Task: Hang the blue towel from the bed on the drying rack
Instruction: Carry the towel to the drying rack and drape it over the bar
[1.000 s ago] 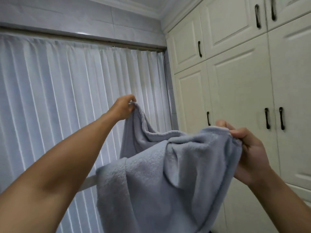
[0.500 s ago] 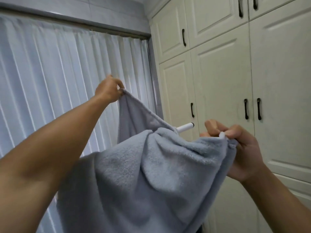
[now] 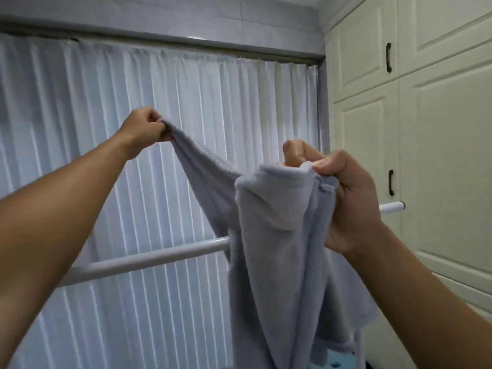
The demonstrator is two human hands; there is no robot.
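1. The blue towel (image 3: 277, 235) is held up in the air by both hands, in front of the white curtain (image 3: 159, 129) and at the level of the drying rack's white rail (image 3: 149, 259).
2. The left hand (image 3: 145, 130) is raised higher and further out, with its fingers (image 3: 157, 121) curled shut and pinching one corner of the towel. The cloth comes out from between the thumb and the bent fingers at the right side of the fist.
3. From that corner the towel's edge runs down and to the right in a taut, narrow band toward the right hand (image 3: 343, 198).
4. The right hand is closer to the camera and lower. Its fingers (image 3: 295, 151) are pressed together on the bunched top edge of the towel, with the thumb on the near side and the fingertips over the far side, so the fold sits inside the grip.
5. Below the right hand most of the towel hangs down in loose vertical folds and runs out of view at the bottom.
6. The rail crosses the view at a slant, rising from lower left to right. The hanging towel covers its middle part, and its capped end (image 3: 391, 207) shows again to the right of the right hand, in front of the cream wardrobe doors (image 3: 439, 155).
7. Whether the towel touches the rail or hangs just in front of it cannot be told.
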